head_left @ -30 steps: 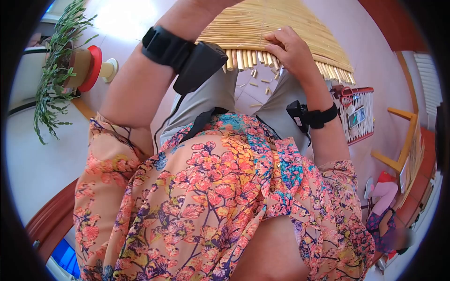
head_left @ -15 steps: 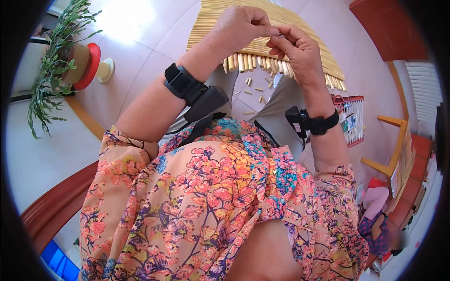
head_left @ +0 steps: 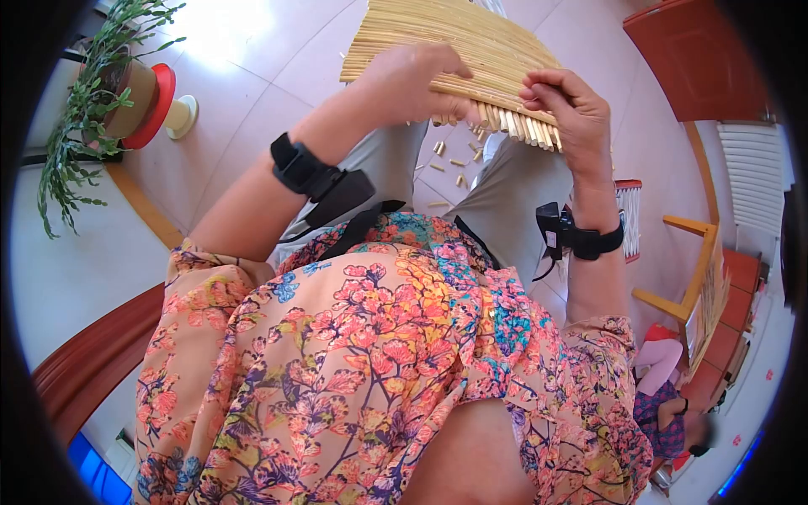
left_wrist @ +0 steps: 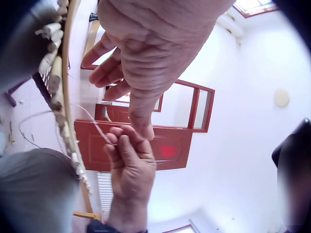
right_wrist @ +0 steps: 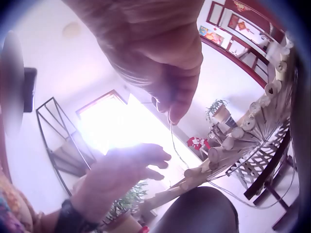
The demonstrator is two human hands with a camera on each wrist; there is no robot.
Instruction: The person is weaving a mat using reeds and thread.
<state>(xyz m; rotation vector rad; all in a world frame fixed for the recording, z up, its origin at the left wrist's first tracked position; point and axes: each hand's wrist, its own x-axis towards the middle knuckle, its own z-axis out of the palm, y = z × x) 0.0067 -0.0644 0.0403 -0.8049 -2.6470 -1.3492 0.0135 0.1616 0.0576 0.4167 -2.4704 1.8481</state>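
My left hand [head_left: 411,82] is spread and holds nothing, above the stick mat [head_left: 463,38] at my knees. My right hand [head_left: 582,116] pinches a cord [left_wrist: 101,130]; both wrist views show it, but the head view does not resolve it.

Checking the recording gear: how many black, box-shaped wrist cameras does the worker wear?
2: one black, box-shaped camera strapped behind the left hand, a second black camera behind the right hand. Both show plainly; none seems hidden.
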